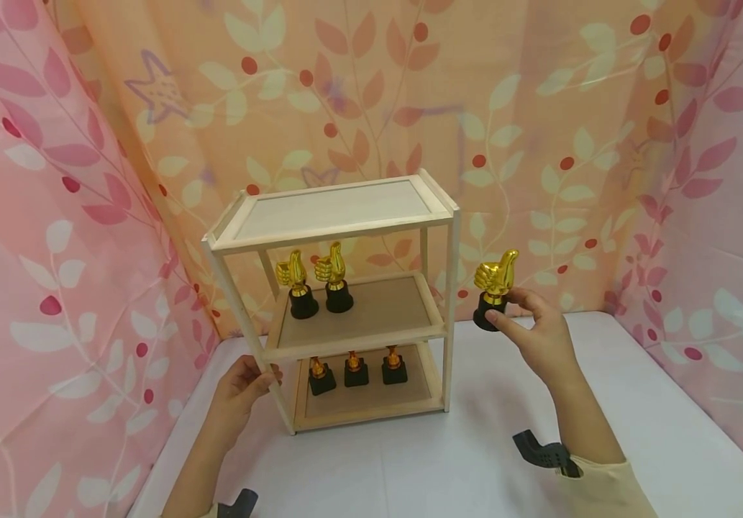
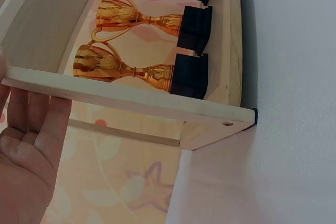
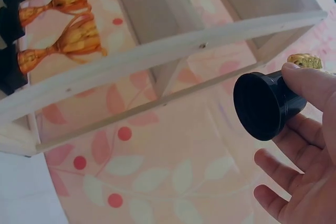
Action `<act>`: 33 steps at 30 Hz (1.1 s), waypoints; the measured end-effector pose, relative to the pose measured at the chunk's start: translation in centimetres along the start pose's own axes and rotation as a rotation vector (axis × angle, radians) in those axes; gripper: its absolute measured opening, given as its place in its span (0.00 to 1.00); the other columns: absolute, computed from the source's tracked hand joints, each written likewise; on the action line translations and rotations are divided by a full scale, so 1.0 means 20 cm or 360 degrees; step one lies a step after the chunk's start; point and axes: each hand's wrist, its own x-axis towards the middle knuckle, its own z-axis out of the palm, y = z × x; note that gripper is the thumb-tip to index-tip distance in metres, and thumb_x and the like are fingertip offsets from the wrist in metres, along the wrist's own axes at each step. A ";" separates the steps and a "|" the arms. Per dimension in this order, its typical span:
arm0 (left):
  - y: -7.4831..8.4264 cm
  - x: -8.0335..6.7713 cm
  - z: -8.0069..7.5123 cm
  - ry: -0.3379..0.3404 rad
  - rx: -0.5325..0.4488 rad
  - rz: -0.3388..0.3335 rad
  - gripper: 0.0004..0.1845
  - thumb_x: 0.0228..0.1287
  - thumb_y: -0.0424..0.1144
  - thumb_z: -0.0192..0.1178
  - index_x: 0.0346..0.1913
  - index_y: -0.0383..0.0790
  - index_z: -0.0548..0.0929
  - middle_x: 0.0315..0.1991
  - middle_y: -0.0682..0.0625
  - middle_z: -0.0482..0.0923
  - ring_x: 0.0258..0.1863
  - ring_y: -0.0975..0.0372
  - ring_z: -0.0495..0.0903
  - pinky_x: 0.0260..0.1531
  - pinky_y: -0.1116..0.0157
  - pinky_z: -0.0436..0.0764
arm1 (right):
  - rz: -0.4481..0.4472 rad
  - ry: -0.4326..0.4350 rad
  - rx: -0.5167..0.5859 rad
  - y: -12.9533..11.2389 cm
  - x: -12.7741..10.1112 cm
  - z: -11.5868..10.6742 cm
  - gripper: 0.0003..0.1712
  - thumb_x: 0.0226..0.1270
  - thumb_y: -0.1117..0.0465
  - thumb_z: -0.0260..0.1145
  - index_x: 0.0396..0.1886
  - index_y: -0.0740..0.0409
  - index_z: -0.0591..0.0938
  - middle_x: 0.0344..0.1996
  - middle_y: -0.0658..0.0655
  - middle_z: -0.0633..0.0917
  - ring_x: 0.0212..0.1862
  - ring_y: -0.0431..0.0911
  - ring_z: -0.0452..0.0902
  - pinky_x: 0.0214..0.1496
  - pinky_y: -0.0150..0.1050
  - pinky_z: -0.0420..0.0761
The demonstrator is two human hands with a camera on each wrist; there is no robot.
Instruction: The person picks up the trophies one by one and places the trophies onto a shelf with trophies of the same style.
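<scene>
My right hand (image 1: pixel 508 311) pinches the black base of a gold thumbs-up trophy (image 1: pixel 497 277) and holds it upright in the air, just right of a pale wooden three-tier shelf (image 1: pixel 332 208). In the right wrist view the round underside of the trophy base (image 3: pixel 261 106) faces the camera, between my thumb and fingers (image 3: pixel 310 85). My left hand (image 1: pixel 256 379) grips the shelf's front left leg (image 2: pixel 131 100) low down. Two more thumbs-up trophies (image 1: pixel 316 284) stand on the middle tier. Three gold cup trophies (image 1: pixel 354 370) on black bases line the bottom tier. The top tier is bare.
The shelf stands on a white tabletop (image 1: pixel 475 460). Pink and orange leaf-print curtains (image 1: pixel 54 216) close in the left, back and right sides. Black wrist mounts (image 1: pixel 542 453) show on both forearms.
</scene>
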 end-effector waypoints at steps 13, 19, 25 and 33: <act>0.01 -0.01 0.01 -0.0015 -0.0009 -0.0022 0.13 0.75 0.29 0.58 0.54 0.25 0.69 0.45 0.48 0.83 0.47 0.63 0.85 0.51 0.69 0.83 | -0.0122 0.0055 0.0069 -0.14 -0.08 -0.02 0.32 0.63 0.50 0.77 0.63 0.59 0.80 0.61 0.62 0.81 0.72 0.62 0.66 0.66 0.78 0.60; 0.02 -0.01 0.01 -0.0037 -0.0036 -0.0008 0.14 0.74 0.29 0.58 0.54 0.24 0.69 0.45 0.48 0.83 0.48 0.59 0.86 0.52 0.68 0.84 | -0.0181 0.0051 0.0099 -0.17 -0.11 -0.01 0.28 0.64 0.53 0.77 0.61 0.57 0.81 0.59 0.61 0.83 0.71 0.59 0.67 0.68 0.75 0.60; 0.04 0.00 0.00 -0.0017 -0.0040 -0.0036 0.15 0.74 0.29 0.59 0.55 0.23 0.69 0.45 0.48 0.84 0.47 0.60 0.86 0.51 0.69 0.84 | -0.0242 0.0035 0.0089 -0.21 -0.13 0.02 0.24 0.63 0.54 0.77 0.57 0.51 0.83 0.54 0.57 0.86 0.64 0.51 0.73 0.66 0.73 0.63; 0.02 0.00 0.01 0.0022 -0.0031 -0.0047 0.14 0.74 0.30 0.60 0.54 0.24 0.70 0.44 0.50 0.84 0.47 0.58 0.87 0.49 0.67 0.85 | -0.0338 -0.0005 0.0028 -0.27 -0.16 0.08 0.25 0.63 0.55 0.78 0.58 0.52 0.82 0.51 0.55 0.87 0.58 0.50 0.77 0.65 0.72 0.65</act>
